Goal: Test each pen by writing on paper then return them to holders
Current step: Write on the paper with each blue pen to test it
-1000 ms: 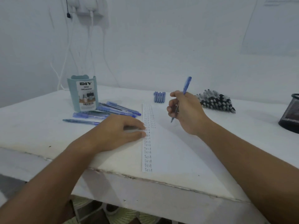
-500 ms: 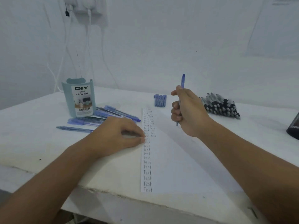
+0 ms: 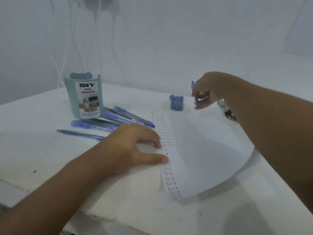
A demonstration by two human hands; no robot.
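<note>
A white sheet of paper (image 3: pixel 203 150) lies on the table, its left margin filled with handwritten "Test" words. My left hand (image 3: pixel 132 146) presses flat on the sheet's left edge. My right hand (image 3: pixel 208 89) reaches over the far end of the paper and pinches a blue pen (image 3: pixel 194 94), held nearly upright. Just left of it lies a tidy row of blue pens (image 3: pixel 176 102). Several loose blue pens (image 3: pixel 108 122) lie beside a teal desk organizer (image 3: pixel 84 95) at the left.
A pile of black and white pens (image 3: pixel 227 111) shows partly behind my right forearm. White cables (image 3: pixel 74 39) hang down the wall behind the organizer. The table's chipped front edge (image 3: pixel 135 224) runs below the paper.
My right hand has moved away from me, from above the paper to the far end beside the row of blue pens, still holding the pen. The left hand has stayed on the paper.
</note>
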